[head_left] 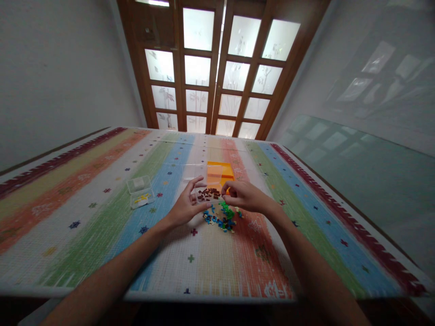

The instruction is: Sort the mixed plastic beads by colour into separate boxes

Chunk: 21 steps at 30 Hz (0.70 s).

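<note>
A clear plastic box (201, 199) holds several small dark brown toy bricks (210, 194). My left hand (189, 203) is curled round the box's left side, thumb along the near edge and fingers towards the back. At the box's right end, the fingers of my right hand (242, 196) are pinched together. Whatever lies between those fingertips is too small to make out. Just in front of the box lies a loose heap of blue, cream and brown bricks (220, 222), with green bricks (227, 209) on its far side.
An orange tray (220, 169) stands behind the box, partly seen through clear plastic. To the left, an open clear case (135, 204) contains yellow pieces (142, 198). The striped cloth (163, 271) covers the table, with walls at both sides and glazed doors beyond.
</note>
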Each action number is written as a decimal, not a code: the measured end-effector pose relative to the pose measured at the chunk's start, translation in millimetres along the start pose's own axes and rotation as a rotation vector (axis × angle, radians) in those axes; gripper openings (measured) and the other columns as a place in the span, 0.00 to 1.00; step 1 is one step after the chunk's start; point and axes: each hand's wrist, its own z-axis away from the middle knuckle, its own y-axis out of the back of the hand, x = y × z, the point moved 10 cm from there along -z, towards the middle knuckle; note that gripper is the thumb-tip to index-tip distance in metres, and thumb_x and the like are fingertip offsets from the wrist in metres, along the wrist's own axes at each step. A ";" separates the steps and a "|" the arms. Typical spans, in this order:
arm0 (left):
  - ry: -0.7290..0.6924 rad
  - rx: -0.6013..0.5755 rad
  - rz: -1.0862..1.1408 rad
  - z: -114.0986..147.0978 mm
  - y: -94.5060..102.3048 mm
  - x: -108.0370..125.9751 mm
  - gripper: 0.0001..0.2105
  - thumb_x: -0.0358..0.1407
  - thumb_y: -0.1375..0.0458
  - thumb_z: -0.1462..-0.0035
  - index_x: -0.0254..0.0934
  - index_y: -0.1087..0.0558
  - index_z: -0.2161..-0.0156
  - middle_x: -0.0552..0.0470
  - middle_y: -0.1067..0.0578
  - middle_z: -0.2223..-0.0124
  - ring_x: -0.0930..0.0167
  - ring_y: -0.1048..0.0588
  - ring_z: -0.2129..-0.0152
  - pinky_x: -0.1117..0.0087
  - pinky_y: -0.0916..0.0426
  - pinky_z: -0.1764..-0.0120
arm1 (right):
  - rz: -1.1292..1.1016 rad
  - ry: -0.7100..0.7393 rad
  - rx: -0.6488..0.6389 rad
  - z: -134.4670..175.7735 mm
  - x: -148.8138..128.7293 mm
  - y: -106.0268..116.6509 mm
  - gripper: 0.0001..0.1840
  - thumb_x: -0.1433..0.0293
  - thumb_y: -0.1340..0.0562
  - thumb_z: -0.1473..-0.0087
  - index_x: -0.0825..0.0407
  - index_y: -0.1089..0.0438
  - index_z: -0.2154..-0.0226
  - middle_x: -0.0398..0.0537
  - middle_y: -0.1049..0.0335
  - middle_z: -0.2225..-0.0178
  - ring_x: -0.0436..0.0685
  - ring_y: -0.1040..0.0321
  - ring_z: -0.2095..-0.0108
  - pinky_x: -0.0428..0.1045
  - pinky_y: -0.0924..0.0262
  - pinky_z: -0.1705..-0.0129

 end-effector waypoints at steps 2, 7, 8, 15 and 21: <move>0.005 -0.025 -0.006 0.8 -4.3 -0.1 0.39 0.35 0.28 0.53 0.45 0.41 0.38 0.42 0.35 0.40 0.64 0.22 0.55 0.56 0.26 0.49 | -0.046 0.012 -0.030 -8.2 -5.5 -4.4 0.06 0.73 0.40 0.47 0.55 0.29 0.65 0.38 0.36 0.77 0.47 0.44 0.77 0.44 0.53 0.71; 0.004 -0.070 0.058 2.2 -12.4 1.1 0.38 0.34 0.29 0.52 0.47 0.41 0.38 0.43 0.35 0.41 0.64 0.23 0.54 0.57 0.27 0.48 | -0.148 0.002 -0.157 -23.5 -7.6 -19.6 0.04 0.75 0.39 0.48 0.56 0.29 0.67 0.38 0.35 0.77 0.48 0.42 0.76 0.43 0.50 0.71; 0.006 -0.075 0.073 2.2 -13.4 1.0 0.38 0.34 0.29 0.52 0.47 0.41 0.38 0.44 0.35 0.41 0.64 0.23 0.54 0.57 0.27 0.49 | -0.167 0.009 -0.191 -24.6 -8.3 -22.0 0.04 0.75 0.39 0.49 0.55 0.29 0.68 0.38 0.35 0.76 0.48 0.42 0.75 0.43 0.49 0.71; 0.027 -0.103 0.128 3.8 -18.1 -2.1 0.38 0.33 0.28 0.53 0.47 0.40 0.39 0.44 0.34 0.43 0.64 0.23 0.53 0.59 0.27 0.49 | -0.238 0.022 -0.343 -25.7 -10.6 -28.8 0.04 0.75 0.40 0.50 0.56 0.29 0.70 0.37 0.38 0.77 0.46 0.45 0.76 0.42 0.49 0.73; 0.036 -0.102 0.118 4.6 -18.1 -5.7 0.39 0.33 0.28 0.54 0.47 0.39 0.39 0.44 0.34 0.43 0.65 0.22 0.56 0.59 0.27 0.51 | -0.130 0.005 -0.347 -30.5 -10.8 -34.5 0.05 0.77 0.39 0.50 0.57 0.27 0.70 0.39 0.34 0.77 0.47 0.41 0.76 0.43 0.47 0.73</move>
